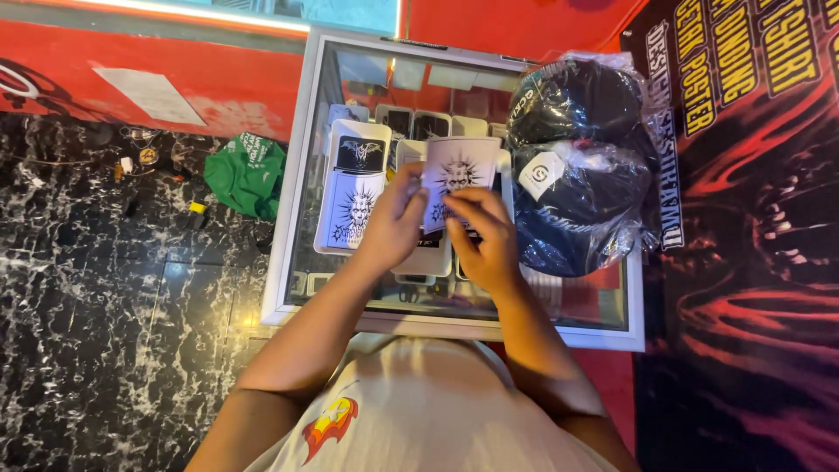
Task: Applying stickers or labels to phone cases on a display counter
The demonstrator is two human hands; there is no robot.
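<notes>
Both hands hold a small stack of white printed cards (461, 170) with a black spiky drawing, above a glass display case (301, 175). My left hand (393, 223) grips the stack's left edge. My right hand (481, 236) pinches its lower right side. Below the hands lies a white tray (334, 188) on the glass, carrying a card with a black drawing (354, 210) and a black card (360, 155).
Black caps in clear plastic bags (581, 166) are piled at the case's right side. A green cloth bag (247, 173) and small items lie on the dark marble floor (105, 297) at left. A red and black poster (752, 236) covers the right.
</notes>
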